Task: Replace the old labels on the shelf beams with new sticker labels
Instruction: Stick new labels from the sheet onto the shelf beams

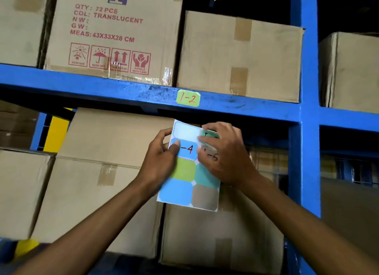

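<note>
A green label (188,98) marked "1-2" in red is stuck on the blue shelf beam (102,88). Below the beam I hold a sticker sheet (188,182) of coloured octagonal labels; one blue label reads "-4" and a beige one "-5". My left hand (162,162) grips the sheet's left edge, thumb on the blue label. My right hand (223,153) lies over the sheet's upper right, fingertips pinching a teal label (209,134) at the top, which looks partly lifted. The top-left slot on the sheet is bare white.
Cardboard boxes fill the shelves above and below the beam; one (110,34) has red printed text and handling symbols. A blue upright post (307,110) stands on the right, with more boxes beyond. A yellow strip (56,133) shows at the left.
</note>
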Demonstrator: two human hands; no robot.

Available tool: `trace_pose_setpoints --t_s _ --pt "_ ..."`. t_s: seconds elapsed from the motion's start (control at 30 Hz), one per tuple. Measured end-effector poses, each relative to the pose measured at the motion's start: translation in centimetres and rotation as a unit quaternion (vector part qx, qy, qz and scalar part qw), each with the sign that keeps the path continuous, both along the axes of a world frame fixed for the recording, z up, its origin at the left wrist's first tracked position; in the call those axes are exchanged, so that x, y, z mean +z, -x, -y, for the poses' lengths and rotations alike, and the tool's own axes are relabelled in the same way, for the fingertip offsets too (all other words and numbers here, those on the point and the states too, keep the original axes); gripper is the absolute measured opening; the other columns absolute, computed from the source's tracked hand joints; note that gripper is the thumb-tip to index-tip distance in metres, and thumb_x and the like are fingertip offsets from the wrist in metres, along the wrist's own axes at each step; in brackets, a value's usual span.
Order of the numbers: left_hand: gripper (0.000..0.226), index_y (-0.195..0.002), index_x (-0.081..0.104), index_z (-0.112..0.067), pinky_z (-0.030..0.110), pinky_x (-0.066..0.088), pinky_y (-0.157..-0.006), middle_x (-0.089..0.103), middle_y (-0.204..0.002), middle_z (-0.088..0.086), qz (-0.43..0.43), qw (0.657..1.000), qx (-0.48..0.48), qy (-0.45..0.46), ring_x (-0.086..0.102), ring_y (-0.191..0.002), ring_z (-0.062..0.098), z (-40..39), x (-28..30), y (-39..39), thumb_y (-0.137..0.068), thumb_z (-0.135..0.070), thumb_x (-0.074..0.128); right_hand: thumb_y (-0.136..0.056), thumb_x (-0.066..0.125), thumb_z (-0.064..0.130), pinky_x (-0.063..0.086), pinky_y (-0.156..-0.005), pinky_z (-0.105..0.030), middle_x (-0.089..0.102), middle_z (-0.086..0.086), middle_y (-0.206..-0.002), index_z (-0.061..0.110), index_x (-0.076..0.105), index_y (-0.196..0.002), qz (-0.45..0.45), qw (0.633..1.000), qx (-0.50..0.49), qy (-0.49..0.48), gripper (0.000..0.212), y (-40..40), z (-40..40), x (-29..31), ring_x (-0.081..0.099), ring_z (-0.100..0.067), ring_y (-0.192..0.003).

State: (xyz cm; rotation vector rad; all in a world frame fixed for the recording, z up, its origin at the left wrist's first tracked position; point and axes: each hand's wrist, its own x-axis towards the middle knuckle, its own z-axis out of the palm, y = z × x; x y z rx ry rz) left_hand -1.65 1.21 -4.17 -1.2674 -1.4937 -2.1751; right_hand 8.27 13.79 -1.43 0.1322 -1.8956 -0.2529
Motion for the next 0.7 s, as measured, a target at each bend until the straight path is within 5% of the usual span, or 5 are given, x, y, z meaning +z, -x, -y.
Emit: trace_pose_setpoints --t_s 0.3,0.53,0.7 --pt "0.056 -0.127 0.039 -0.046 0.031 0.058 -0.058 0.074 -0.076 0.005 0.03 0.998 -0.046 -0.003 0.069 -0.064 0.018 1.1 -3.5 -6.0 -0.094 -0.002 0.047 -0.078 0.056 0.025 0.025 -0.098 -0.032 0.059 -0.011 -0.128 0.006 0.07 -0.101 0.059 0.997 -0.026 0.033 0.033 -3.7 1.4 -4.3 0.049 -0.029 -0.122" --pt "0.06 -0.133 0.048 -0.025 0.019 0.055 -0.062 0.071 -0.098 0.005 0.052 0.997 -0.016 0.059 0.066 -0.069 0.005 4.3 -8.1 -8.5 -0.088 0.014 0.039 -0.085 0.057 0.027 0.016 -0.099 -0.027 0.042 -0.003 -0.145 0.012 0.063 -0.117 0.087 0.991 0.017 0.099 0.035 -4.8 3.7 -8.1 0.033 -0.022 -0.131" --pt "0.068 -0.139 0.041 -0.022 0.028 0.058 -0.073 0.066 -0.114 0.011 0.057 0.995 0.009 0.079 0.067 -0.081 0.012 6.8 -10.2 -9.1 -0.085 0.02 0.042 -0.09 0.048 0.03 0.007 -0.108 -0.03 0.026 -0.002 -0.154 0.011 0.053 -0.128 0.116 0.989 0.016 0.087 0.042 -4.6 6.1 -11.0 0.021 -0.019 -0.139"
